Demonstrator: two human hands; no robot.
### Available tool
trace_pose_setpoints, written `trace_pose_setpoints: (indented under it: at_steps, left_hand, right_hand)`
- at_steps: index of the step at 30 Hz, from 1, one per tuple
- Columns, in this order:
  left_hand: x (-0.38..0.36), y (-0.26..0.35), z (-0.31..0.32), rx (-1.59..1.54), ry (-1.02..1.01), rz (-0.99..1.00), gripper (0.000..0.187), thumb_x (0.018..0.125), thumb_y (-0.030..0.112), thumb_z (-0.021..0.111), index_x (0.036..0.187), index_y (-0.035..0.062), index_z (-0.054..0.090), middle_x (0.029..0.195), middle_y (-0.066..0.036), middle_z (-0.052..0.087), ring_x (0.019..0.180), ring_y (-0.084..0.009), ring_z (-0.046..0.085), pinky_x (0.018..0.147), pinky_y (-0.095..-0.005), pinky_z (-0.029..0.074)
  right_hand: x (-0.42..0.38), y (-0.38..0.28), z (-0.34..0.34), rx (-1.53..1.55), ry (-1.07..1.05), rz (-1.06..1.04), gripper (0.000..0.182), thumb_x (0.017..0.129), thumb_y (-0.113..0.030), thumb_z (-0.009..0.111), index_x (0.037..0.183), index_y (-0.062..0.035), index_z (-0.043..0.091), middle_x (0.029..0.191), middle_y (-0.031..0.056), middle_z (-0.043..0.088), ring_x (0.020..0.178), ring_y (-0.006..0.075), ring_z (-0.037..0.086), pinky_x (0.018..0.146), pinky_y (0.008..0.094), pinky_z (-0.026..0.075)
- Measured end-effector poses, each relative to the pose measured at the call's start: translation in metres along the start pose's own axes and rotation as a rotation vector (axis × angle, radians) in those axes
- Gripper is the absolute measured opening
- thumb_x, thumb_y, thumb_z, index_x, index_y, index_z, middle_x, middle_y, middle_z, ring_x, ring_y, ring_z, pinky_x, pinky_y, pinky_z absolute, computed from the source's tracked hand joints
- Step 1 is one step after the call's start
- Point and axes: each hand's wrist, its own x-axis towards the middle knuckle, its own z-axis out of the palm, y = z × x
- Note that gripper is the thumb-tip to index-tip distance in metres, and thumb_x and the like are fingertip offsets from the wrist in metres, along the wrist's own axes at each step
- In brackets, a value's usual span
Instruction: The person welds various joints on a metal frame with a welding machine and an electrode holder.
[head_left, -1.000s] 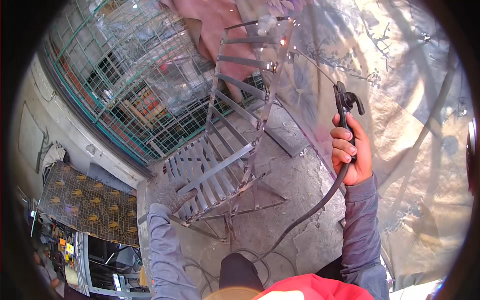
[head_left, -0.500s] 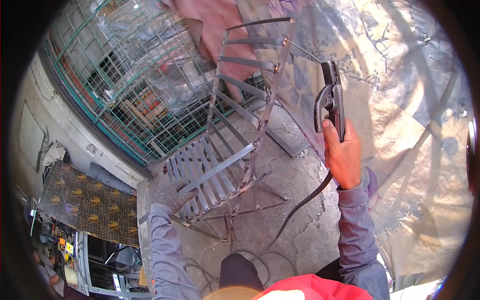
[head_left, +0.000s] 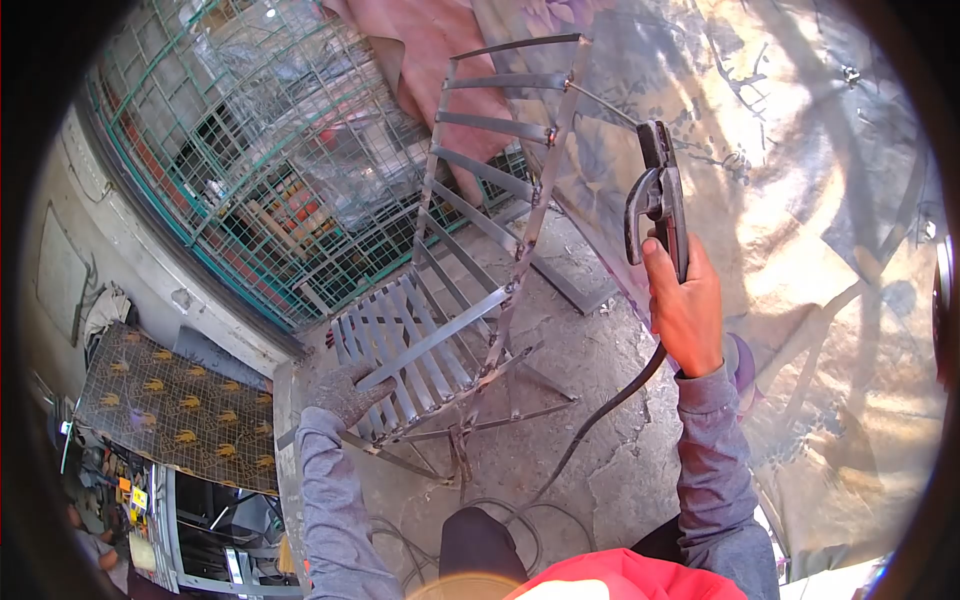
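Observation:
A metal chair frame (head_left: pixel 465 325) with slatted back and seat stands on the concrete. My right hand (head_left: pixel 685 310) grips a black electrode holder (head_left: pixel 660 200) with a cable running down from it. A thin welding rod (head_left: pixel 603 104) clamped in the holder reaches left to the chair back's right upright, near the second slat from the top. Small orange glowing spots show at that upright. My left hand (head_left: pixel 345 392), in a grey glove, is closed at the seat's left side on a flat metal bar (head_left: pixel 430 340) that crosses the chair.
A green wire cage (head_left: pixel 270 190) with plastic and other items stands behind the chair at the left. Patterned cloth (head_left: pixel 800 250) hangs along the right. Cable loops (head_left: pixel 520 525) lie on the floor near my knee. At the lower left, a person's arm shows beside tools and a patterned board (head_left: pixel 180 410).
The electrode holder has shifted slightly left, and the orange glow near the rod tip has dimmed. The light on the hanging cloth has changed. My left hand has stayed in place.

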Motion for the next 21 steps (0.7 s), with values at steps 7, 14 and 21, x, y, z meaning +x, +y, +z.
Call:
trace_pose_setpoints:
  at_steps: [7, 14, 21]
  left_hand:
    - [0.001, -0.001, 0.000, 0.015, 0.010, 0.014, 0.062, 0.085, 0.067, 0.067, 0.117, 0.0146, 0.073, 0.104, -0.017, 0.074, 0.099, -0.0364, 0.070, 0.087, -0.0459, 0.052]
    - [0.000, 0.000, 0.000, 0.001, 0.005, 0.024, 0.059, 0.085, 0.064, 0.068, 0.117, 0.0151, 0.074, 0.106, -0.016, 0.075, 0.100, -0.0367, 0.070, 0.088, -0.0456, 0.053]
    - [0.001, 0.002, 0.000, 0.036, 0.007, 0.018, 0.060, 0.085, 0.067, 0.066, 0.116, 0.0158, 0.075, 0.108, -0.015, 0.074, 0.103, -0.0359, 0.070, 0.091, -0.0451, 0.053]
  right_hand:
    - [0.001, 0.000, 0.000, -0.030, -0.004, 0.019, 0.036, 0.099, -0.036, 0.067, 0.108, -0.0008, 0.065, 0.078, 0.0024, 0.058, 0.074, 0.0109, 0.050, 0.068, 0.0297, 0.045]
    - [0.008, -0.004, -0.017, 0.671, -0.202, 0.381, 0.032, 0.101, -0.036, 0.062, 0.111, -0.0056, 0.058, 0.069, -0.0034, 0.046, 0.047, 0.0058, 0.045, 0.040, 0.0256, 0.039]
    - [0.006, -0.005, -0.015, 0.638, -0.131, 0.333, 0.033, 0.101, -0.034, 0.061, 0.115, -0.0035, 0.058, 0.071, -0.0014, 0.046, 0.044, 0.0072, 0.041, 0.039, 0.0257, 0.037]
